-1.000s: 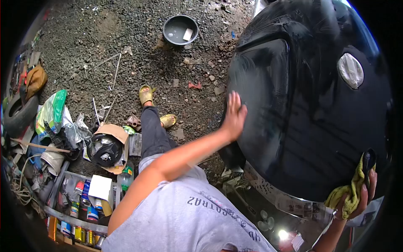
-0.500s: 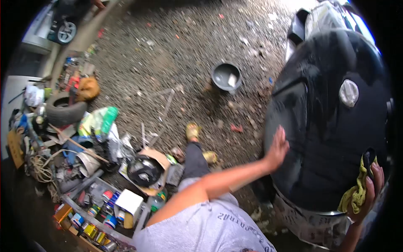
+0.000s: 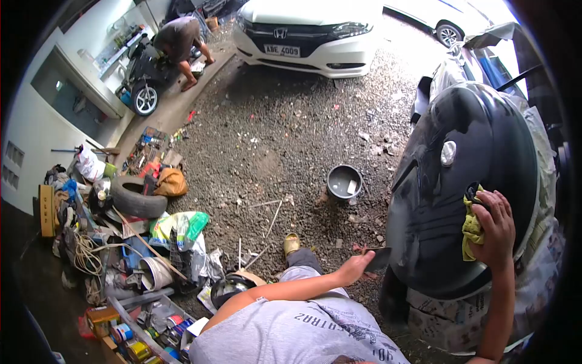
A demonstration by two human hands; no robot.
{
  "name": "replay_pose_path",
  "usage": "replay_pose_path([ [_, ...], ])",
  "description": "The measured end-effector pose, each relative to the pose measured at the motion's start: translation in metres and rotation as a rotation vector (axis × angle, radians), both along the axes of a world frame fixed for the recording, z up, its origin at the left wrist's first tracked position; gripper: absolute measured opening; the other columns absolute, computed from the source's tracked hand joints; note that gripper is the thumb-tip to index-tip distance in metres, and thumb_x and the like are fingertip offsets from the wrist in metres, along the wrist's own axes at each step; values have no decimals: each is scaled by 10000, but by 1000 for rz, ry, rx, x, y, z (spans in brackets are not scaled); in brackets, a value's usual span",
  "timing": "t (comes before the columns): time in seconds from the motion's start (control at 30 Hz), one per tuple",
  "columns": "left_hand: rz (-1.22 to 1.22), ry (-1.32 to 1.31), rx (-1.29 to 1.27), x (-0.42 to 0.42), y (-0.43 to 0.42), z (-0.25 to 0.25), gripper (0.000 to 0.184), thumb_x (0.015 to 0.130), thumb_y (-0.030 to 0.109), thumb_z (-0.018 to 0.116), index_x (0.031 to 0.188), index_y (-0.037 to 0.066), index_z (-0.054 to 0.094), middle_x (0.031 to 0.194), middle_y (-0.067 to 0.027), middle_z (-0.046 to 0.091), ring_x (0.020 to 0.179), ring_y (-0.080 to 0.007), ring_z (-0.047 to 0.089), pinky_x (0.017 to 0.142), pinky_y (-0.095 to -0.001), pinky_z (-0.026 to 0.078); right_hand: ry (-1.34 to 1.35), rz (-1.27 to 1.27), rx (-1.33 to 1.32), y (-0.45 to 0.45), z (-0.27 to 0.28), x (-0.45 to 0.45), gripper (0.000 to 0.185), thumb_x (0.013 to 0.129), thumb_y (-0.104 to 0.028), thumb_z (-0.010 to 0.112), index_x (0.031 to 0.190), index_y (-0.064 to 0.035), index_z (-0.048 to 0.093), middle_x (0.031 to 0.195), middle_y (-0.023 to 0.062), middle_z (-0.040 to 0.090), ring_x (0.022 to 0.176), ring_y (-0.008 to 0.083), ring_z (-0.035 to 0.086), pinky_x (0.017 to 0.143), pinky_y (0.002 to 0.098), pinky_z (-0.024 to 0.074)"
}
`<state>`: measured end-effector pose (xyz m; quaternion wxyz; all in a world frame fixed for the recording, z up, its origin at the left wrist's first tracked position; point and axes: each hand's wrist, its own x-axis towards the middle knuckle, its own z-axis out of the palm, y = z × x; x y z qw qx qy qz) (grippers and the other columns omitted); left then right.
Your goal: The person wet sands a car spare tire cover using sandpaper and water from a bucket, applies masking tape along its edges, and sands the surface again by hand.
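Observation:
My right hand (image 3: 498, 227) grips a yellow-green cloth (image 3: 473, 233), which is bunched against the large black car panel (image 3: 451, 200). A dark strip shows at the cloth's upper end. At the panel's near left edge, my left hand (image 3: 354, 267) is closed on a thin dark flat piece (image 3: 380, 259); its exact kind is unclear. Higher on the panel rests a small white lump (image 3: 448, 153). Masking newspaper (image 3: 445, 312) wraps the area below the panel. On the gravel to the left stands a dark bucket (image 3: 345, 181) with a pale block inside.
Clutter lines the left side: a tyre (image 3: 138, 199), a plastic bag (image 3: 179, 227), a white pail (image 3: 156, 273) and a tray of cans (image 3: 142, 330). A white car (image 3: 303, 36) is parked ahead. Another person (image 3: 179, 45) bends beside a motorcycle (image 3: 145, 79).
The view has tilted up, bringing the white car and the other person into sight. My left hand has come off the panel and closed on the dark piece. The cloth stays in my right hand.

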<state>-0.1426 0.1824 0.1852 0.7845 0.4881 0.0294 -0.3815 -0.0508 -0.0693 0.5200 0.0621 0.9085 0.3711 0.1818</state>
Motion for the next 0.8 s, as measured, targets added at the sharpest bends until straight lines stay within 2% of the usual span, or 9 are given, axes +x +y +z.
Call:
replay_pose_path([
  [0.1,79,151,-67,14,32,-5,687,1014,633,345,1209,21,588,983,-98,713,738,-177,722,591,-268,584,1,-9,12,2,3,1,474,652,-177,689,1094,-63,561,1238,150,585,1196,374,566,1095,543,383],
  [0.23,83,104,-60,57,59,-5,682,1002,648,371,1167,29,606,948,-99,724,769,-187,725,627,-282,579,-11,-44,1,4,-2,2,476,648,-172,685,1091,-57,553,1252,161,580,1197,388,563,1099,560,375],
  [0.27,21,72,-85,71,67,-11,641,1014,604,405,1229,37,612,1061,-79,719,841,-147,713,725,-270,574,-8,-62,-7,3,-2,2,477,646,-169,686,1089,-56,553,1255,165,578,1200,392,560,1099,563,375],
  [0.43,-64,-85,-61,133,138,21,432,1029,395,515,1262,35,572,1151,-92,702,948,-168,695,795,-288,567,-129,-318,-31,38,-18,2,438,697,-140,669,1101,-23,546,1216,182,572,1169,429,545,1080,581,394],
  [0.47,-67,-52,-67,147,155,23,426,1028,377,525,1277,33,557,1167,-95,695,958,-173,693,801,-293,568,-166,-371,-14,57,-24,4,379,777,-119,634,1129,-1,555,1193,189,571,1134,431,552,1042,546,425],
  [0.57,-78,2,-68,201,201,0,455,1032,380,526,1334,40,490,1213,-104,657,990,-186,687,824,-325,577,-117,-467,341,132,-62,20,355,833,-105,619,1168,4,570,1185,185,575,1115,391,569,994,496,447],
  [0.63,-49,2,-3,229,223,-1,474,1037,412,506,1336,46,485,1204,-88,657,984,-185,684,837,-340,579,20,-520,782,193,-114,46,349,874,-101,612,1208,-4,577,1168,169,585,1096,330,578,961,451,454],
  [0.7,-87,24,-11,257,240,-8,529,1025,471,505,1361,65,466,1216,-61,648,1024,-191,668,859,-356,575,196,-625,1163,261,-166,75,365,843,-87,650,1195,-13,587,1148,145,591,1092,286,575,958,430,456],
  [0.8,-2,82,6,284,256,4,573,1015,533,479,1366,81,467,1241,-79,634,1026,-225,664,877,-403,572,524,-632,1511,343,-232,123,457,850,-125,703,1265,-16,543,1140,135,589,1089,258,571,972,398,451],
])
